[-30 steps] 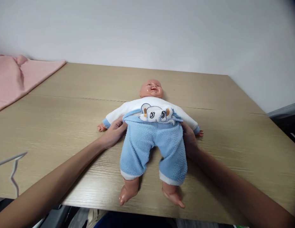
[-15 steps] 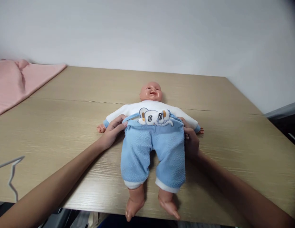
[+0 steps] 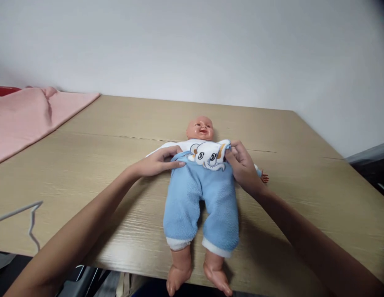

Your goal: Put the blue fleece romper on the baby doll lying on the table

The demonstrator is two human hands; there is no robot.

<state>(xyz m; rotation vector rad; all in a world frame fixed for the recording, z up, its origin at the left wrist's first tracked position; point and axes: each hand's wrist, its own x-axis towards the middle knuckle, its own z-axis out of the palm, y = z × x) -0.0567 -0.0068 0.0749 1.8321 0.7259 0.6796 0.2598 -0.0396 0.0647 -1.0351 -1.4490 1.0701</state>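
A bald baby doll (image 3: 199, 128) lies face up on the wooden table, feet toward me. It wears a white long-sleeved top (image 3: 167, 145) and fluffy blue overalls (image 3: 183, 202) with white cuffs and an elephant patch (image 3: 208, 155) on the bib. My left hand (image 3: 157, 161) is closed on the overalls at their left edge, thumb in front, beside a blue strap. My right hand (image 3: 241, 161) pinches the bib's upper right corner, near the elephant's ear. The doll's left-side hand is hidden behind my left hand.
A pink cloth (image 3: 23, 119) covers the table's far left, with a red object (image 3: 5, 90) behind it. A white bent hanger-like piece (image 3: 31, 222) lies at the front left. A pale wall (image 3: 192, 49) rises behind the table (image 3: 303, 194).
My right hand has moved up and inward from the overalls' side to the bib corner, which is now raised. My left hand has shifted slightly upward and right. The view has shifted a little.
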